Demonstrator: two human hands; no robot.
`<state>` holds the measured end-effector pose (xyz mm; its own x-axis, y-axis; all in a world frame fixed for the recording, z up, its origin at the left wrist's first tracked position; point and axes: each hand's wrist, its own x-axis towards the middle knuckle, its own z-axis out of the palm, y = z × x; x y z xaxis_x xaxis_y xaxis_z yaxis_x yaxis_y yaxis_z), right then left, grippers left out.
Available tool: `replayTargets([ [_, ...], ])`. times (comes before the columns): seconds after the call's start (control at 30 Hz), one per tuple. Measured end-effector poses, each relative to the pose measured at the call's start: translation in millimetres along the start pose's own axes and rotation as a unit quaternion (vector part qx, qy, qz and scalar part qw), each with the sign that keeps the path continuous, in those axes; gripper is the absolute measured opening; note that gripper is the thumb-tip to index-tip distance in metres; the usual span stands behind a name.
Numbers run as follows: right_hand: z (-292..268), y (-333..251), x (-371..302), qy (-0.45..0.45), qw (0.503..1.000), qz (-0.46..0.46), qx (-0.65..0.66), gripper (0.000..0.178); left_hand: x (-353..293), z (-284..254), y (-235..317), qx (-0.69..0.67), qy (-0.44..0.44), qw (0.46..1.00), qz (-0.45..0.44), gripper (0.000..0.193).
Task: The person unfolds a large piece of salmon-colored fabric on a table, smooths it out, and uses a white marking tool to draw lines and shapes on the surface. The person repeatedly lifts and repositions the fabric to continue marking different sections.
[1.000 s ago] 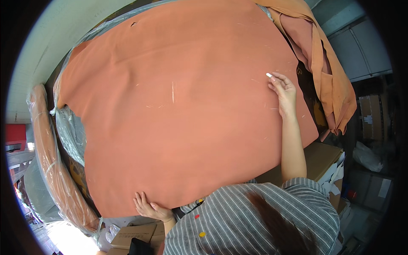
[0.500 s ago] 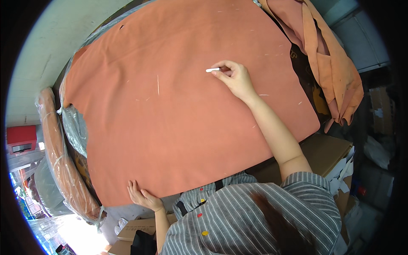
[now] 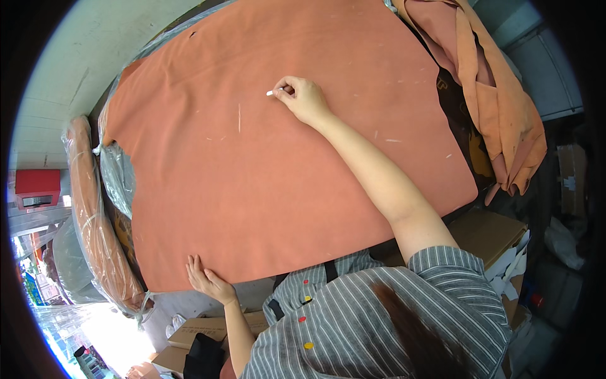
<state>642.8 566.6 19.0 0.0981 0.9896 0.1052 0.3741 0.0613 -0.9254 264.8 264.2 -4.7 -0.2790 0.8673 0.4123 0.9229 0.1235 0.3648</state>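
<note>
A large orange-tan leather hide (image 3: pixel 284 183) lies spread in front of me, with several short pale marks scattered over it. My right hand (image 3: pixel 304 101) is over its upper middle, thumb and fingers pinching a white stick of chalk (image 3: pixel 270 93). The chalk's end points left; whether it touches the leather I cannot tell. My left hand (image 3: pixel 210 282) rests on the hide's near edge at the lower left, fingers stretched out and apart, holding nothing. A small dark hole (image 3: pixel 193 35) shows near the hide's far left edge.
More orange leather (image 3: pixel 499 101) hangs in folds at the right. A plastic-wrapped leather roll (image 3: pixel 88 208) lies along the left side. Cardboard boxes stand at the near right (image 3: pixel 486 234) and below my left arm (image 3: pixel 205 328). A red box (image 3: pixel 38 188) is at far left.
My right hand has moved left and slightly farther away over the hide, carrying the chalk. The left hand stays at the near edge. The whole view has shifted a little.
</note>
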Motion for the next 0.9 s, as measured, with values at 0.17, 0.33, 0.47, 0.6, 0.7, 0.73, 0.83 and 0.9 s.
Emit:
replayTargets([
  [0.17, -4.3, 19.4, -9.5, 0.039, 0.991, -0.031, 0.123, 0.022, 6.8, 4.0, 3.0, 0.001, 0.005, 1.000, 0.005, 0.043],
  [0.33, -47.4, -13.1, -52.5, -0.071, 0.996, -0.015, 0.055, 0.020, -0.4, 1.3, -7.9, 0.011, -0.009, 1.000, 0.007, 0.046],
  [0.47, -111.9, 7.3, -83.6, 0.022, 0.998, -0.009, 0.060, 0.013, 0.7, 4.6, -7.2, 0.008, -0.007, 1.000, 0.007, 0.047],
  [0.6, -188.7, 40.3, -115.6, 0.162, 0.979, 0.022, 0.119, 0.011, 2.4, 4.7, -6.4, 0.009, -0.001, 1.000, 0.016, 0.048],
  [0.7, -242.2, 60.5, -134.2, 0.247, 0.960, 0.080, 0.107, 0.014, 2.9, 4.0, -6.7, 0.002, 0.000, 1.000, 0.021, 0.048],
  [0.73, -249.8, 63.9, -136.5, 0.276, 0.951, 0.093, 0.101, 0.014, 1.9, 3.1, -7.6, -0.001, 0.001, 1.000, 0.020, 0.048],
  [0.83, -252.7, 71.3, -134.4, 0.277, 0.958, 0.019, 0.070, 0.016, 3.1, 4.5, -10.3, -0.006, -0.003, 1.000, 0.025, 0.049],
  [0.9, -237.3, 69.7, -124.3, 0.229, 0.969, 0.009, 0.089, 0.015, 4.2, 4.9, -10.1, -0.008, -0.004, 1.000, 0.027, 0.048],
])
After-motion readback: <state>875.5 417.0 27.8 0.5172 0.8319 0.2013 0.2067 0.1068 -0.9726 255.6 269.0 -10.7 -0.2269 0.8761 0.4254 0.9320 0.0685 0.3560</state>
